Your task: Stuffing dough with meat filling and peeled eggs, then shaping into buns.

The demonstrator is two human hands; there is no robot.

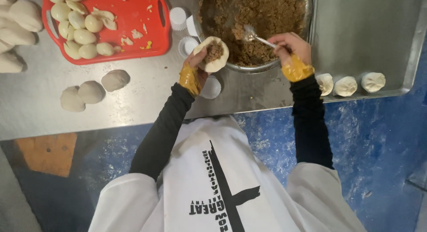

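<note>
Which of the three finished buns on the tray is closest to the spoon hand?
The leftmost bun, right beside the right hand's wrist; the other two sit farther right.

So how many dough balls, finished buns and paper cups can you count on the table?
Dough balls: 3
Finished buns: 3
Paper cups: 4, one partly hidden behind the left hand
Total: 10

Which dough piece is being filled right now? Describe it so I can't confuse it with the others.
Start at the big metal bowl of brown filling. At its near-left rim, the left hand cups a round dough wrapper. Unlike the plain dough balls to the left, it lies open with brown filling inside.
</note>
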